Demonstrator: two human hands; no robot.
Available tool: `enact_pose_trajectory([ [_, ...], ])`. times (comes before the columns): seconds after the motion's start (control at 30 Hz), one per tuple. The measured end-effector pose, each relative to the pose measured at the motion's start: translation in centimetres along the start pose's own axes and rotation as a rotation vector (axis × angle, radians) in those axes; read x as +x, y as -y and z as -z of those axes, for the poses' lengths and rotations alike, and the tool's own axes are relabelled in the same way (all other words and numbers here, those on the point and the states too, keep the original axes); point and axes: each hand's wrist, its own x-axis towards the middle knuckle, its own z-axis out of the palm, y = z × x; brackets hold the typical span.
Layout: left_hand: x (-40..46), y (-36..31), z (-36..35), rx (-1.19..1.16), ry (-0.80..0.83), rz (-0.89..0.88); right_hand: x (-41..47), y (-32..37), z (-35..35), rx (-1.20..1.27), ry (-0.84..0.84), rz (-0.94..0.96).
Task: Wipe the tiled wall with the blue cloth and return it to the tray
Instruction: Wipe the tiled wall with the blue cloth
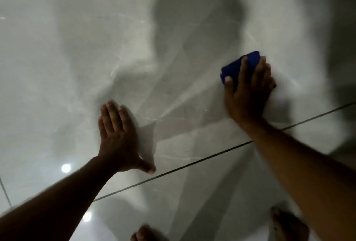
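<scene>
Fingers [243, 65] of the right hand [248, 90] curled over the bunched blue cloth [238, 67], pressing it flat to the tiled wall [67, 58] above a grout line [192, 164]; the left hand [117, 136], spread and empty, apparently braced the person. No tray showed.

bare toes [146, 234] at bottom edge, light glare [66, 168], head-shaped shadow [198, 13]

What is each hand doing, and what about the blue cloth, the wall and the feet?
right hand: pressing the cloth on the wall.
left hand: flat on the wall, holding nothing.
blue cloth: bunched under the fingers.
tiled wall: glossy, with shadows and a dark grout line.
feet: bare, at the bottom edge.
</scene>
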Motion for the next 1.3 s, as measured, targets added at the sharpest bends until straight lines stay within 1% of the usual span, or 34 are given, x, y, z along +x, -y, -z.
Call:
enact_pose_trajectory([
  [0.03, 0.0, -0.1, 0.0, 0.007, 0.003, 0.004, -0.9, 2.8, 0.1, 0.021, -0.009, -0.090],
  [0.07, 0.0, -0.1, 0.0, 0.006, -0.002, 0.008, -2.4, 5.3, 0.1, 0.057, 0.014, -0.022],
  [0.1, 0.0, -0.2, 0.1, 0.004, -0.005, 0.011, -4.7, 6.9, 0.2, 0.100, 0.074, 0.151],
  [0.17, -0.1, -0.5, 0.3, 0.003, 0.006, 0.019, -10.5, 6.9, 0.8, 0.154, 0.254, 0.661],
  [0.23, -0.3, -0.6, 0.5, 0.001, 0.021, 0.039, -13.1, 2.0, 1.8, 0.095, 0.408, 1.186],
  [0.27, -0.4, -0.7, 0.6, 0.001, 0.026, 0.043, -12.2, -1.5, 2.0, 0.061, 0.415, 1.354],
  [0.3, -0.4, -0.7, 0.7, -0.001, 0.031, 0.044, -10.7, -4.9, 2.3, 0.014, 0.410, 1.394],
  [0.33, -0.4, -0.7, 0.6, -0.003, 0.035, 0.041, -9.3, -8.1, 2.4, -0.018, 0.392, 1.309],
  [0.37, -0.3, -0.7, 0.6, -0.005, 0.041, 0.039, -8.3, -10.9, 2.4, -0.045, 0.335, 1.100],
  [0.4, -0.4, -0.7, 0.5, -0.005, 0.043, 0.039, -8.1, -12.8, 2.4, -0.061, 0.270, 0.803],
  [0.43, -0.3, -0.6, 0.5, -0.003, 0.043, 0.041, -8.9, -13.2, 2.4, -0.073, 0.206, 0.456],
  [0.5, -0.3, -0.4, 0.4, 0.007, 0.041, 0.038, -12.7, -10.0, 1.5, -0.019, 0.085, -0.233],
  [0.53, -0.3, -0.4, 0.3, 0.009, 0.039, 0.036, -14.4, -7.0, 1.0, 0.024, 0.060, -0.453],
  [0.57, -0.3, -0.5, 0.4, 0.002, 0.034, 0.034, -15.8, -3.7, 0.8, 0.062, 0.062, -0.542],
  [0.6, -0.3, -0.5, 0.4, -0.004, 0.027, 0.031, -16.8, -0.2, 0.8, 0.092, 0.082, -0.520],
  [0.63, -0.3, -0.5, 0.5, -0.008, 0.022, 0.026, -17.7, 2.8, 0.8, 0.121, 0.116, -0.426],
  [0.7, -0.4, -0.5, 0.6, -0.007, 0.013, 0.011, -18.7, 7.6, 1.0, 0.171, 0.192, -0.161],
  [0.73, -0.3, -0.4, 0.5, -0.006, 0.009, 0.008, -18.1, 9.4, 1.1, 0.213, 0.227, 0.021],
  [0.8, -0.3, -0.2, 0.4, -0.001, 0.006, 0.009, -15.1, 12.1, 0.7, 0.273, 0.256, 0.498],
  [0.83, -0.3, -0.1, 0.3, 0.002, 0.002, 0.012, -12.6, 12.8, 0.2, 0.264, 0.259, 0.758],
  [0.87, -0.2, 0.0, 0.3, 0.006, -0.002, 0.017, -9.7, 13.3, -0.4, 0.226, 0.253, 0.980],
  [0.9, -0.2, 0.0, 0.3, 0.008, -0.006, 0.021, -6.7, 13.3, -0.9, 0.181, 0.221, 1.117],
  [0.93, -0.1, 0.0, 0.2, 0.008, -0.013, 0.018, -3.7, 12.8, -1.3, 0.156, 0.175, 1.126],
  [0.97, 0.0, 0.0, 0.1, 0.008, -0.016, 0.020, -1.1, 11.7, -1.4, 0.145, 0.131, 1.005],
  [1.03, -0.1, 0.0, 0.1, 0.004, -0.019, 0.023, 2.1, 7.5, -1.0, 0.094, 0.057, 0.611],
  [1.07, -0.1, 0.0, 0.1, -0.001, -0.022, 0.019, 2.1, 4.6, -0.7, 0.047, 0.030, 0.427],
  [1.13, -0.2, -0.2, 0.2, 0.002, -0.011, 0.021, -0.7, -0.8, 0.1, -0.021, 0.021, 0.127],
  [1.17, -0.2, -0.2, 0.2, 0.006, -0.006, 0.023, -3.4, -2.4, 0.5, -0.029, 0.034, -0.006],
  [1.23, -0.2, -0.1, 0.3, 0.012, -0.016, 0.025, -9.7, -1.0, 0.8, 0.002, 0.064, -0.241],
  [1.27, -0.3, -0.2, 0.3, 0.008, -0.020, 0.025, -13.2, 1.1, 0.9, 0.011, 0.099, -0.297],
  [1.3, -0.3, -0.3, 0.2, 0.005, -0.026, 0.025, -16.5, 3.8, 1.2, 0.020, 0.151, -0.271],
])
